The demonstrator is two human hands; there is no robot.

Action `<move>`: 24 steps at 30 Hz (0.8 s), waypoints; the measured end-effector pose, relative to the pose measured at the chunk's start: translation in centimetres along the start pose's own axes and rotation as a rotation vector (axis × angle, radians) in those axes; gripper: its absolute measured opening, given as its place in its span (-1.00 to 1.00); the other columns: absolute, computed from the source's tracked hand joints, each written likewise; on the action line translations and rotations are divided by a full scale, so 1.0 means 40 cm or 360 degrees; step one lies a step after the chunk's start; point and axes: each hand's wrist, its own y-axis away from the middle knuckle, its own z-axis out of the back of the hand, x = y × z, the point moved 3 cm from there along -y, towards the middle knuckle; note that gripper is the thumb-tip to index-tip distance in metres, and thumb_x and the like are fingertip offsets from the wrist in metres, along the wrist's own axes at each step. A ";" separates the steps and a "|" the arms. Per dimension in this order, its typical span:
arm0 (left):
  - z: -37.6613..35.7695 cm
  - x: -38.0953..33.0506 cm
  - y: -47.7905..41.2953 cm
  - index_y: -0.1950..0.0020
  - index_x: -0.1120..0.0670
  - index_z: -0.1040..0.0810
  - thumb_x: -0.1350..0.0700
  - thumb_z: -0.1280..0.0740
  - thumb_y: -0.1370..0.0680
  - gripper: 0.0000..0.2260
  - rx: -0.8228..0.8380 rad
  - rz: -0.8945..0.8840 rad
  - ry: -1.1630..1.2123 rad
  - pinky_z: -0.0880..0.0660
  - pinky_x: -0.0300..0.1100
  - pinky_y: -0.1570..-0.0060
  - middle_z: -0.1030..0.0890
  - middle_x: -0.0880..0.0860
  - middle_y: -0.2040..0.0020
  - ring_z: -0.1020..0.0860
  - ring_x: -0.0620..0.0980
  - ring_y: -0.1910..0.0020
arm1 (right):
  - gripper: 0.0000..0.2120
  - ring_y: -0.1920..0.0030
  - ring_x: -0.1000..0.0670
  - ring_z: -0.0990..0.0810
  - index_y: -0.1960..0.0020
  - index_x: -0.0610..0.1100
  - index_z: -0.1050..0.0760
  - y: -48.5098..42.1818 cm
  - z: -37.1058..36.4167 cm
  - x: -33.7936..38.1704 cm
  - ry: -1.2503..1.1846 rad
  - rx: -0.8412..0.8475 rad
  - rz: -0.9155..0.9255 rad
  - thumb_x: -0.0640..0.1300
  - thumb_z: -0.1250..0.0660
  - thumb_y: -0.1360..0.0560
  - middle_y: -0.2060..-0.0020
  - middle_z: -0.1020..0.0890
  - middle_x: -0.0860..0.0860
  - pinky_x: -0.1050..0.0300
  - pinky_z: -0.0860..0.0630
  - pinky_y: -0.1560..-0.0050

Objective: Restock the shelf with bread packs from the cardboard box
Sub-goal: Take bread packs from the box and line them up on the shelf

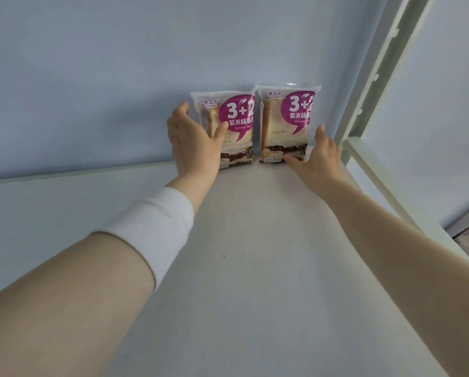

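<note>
Two bread packs upright on shelf (255,240), side by side, backs against wall (119,77). Left hand (192,140) grasps left bread pack (236,118), thumb on front, fingers round outer edge. Right hand (320,156) grasps right bread pack (285,118) at lower outer corner. Packs sit between hands.

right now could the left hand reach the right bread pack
Probably yes: the left hand grips the left bread pack, and the right bread pack stands right beside it, front exposed, right hand on its far edge.

White shelf (255,268) bears two seemingly upright bread packs (236,123) (287,123).
</note>
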 end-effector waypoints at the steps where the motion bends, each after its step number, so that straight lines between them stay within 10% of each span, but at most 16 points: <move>1: 0.018 -0.005 0.017 -0.42 0.19 -0.19 -0.01 -0.38 -0.46 -0.35 0.0023 -0.0067 -0.0108 -0.25 -0.11 -0.26 -0.29 0.15 -0.38 -0.27 0.09 -0.39 | -0.21 -0.48 -0.16 -0.03 -0.52 -0.19 0.10 0.025 0.009 0.008 0.0040 -0.0035 -0.0004 -0.02 -0.31 -0.50 -0.46 -0.17 -0.15 -0.03 0.00 -0.46; 8: 0.162 -0.054 0.207 -0.43 0.18 -0.20 -0.01 -0.32 -0.51 -0.42 0.0747 -0.0969 -0.1102 -0.28 0.07 -0.27 -0.30 0.19 -0.39 -0.29 0.19 -0.35 | -0.38 -0.48 -0.19 -0.05 -0.50 -0.15 -0.04 0.308 0.085 0.057 0.0773 0.0043 0.0207 -0.04 -0.23 -0.54 -0.48 -0.14 -0.15 -0.08 -0.06 -0.46; 14: 0.318 -0.074 0.465 -0.38 0.16 -0.27 0.01 -0.24 -0.55 -0.54 0.1284 -0.1149 -0.1375 -0.25 0.07 -0.28 -0.39 0.18 -0.33 -0.33 0.18 -0.32 | -0.50 -0.41 -0.20 -0.22 -0.43 -0.17 -0.21 0.656 0.171 0.062 0.1152 0.0145 0.0111 0.01 -0.18 -0.55 -0.39 -0.31 -0.17 -0.10 -0.20 -0.41; 24: 0.510 -0.289 0.872 -0.33 0.15 -0.29 -0.07 -0.20 -0.55 -0.55 0.1386 -0.1512 -0.1423 -0.29 0.04 -0.20 -0.41 0.19 -0.30 -0.36 0.20 -0.29 | -0.53 -0.35 -0.19 -0.32 -0.42 -0.16 -0.23 1.152 0.397 -0.038 0.1266 0.0268 -0.0023 0.02 -0.14 -0.57 -0.33 -0.37 -0.17 -0.13 -0.34 -0.29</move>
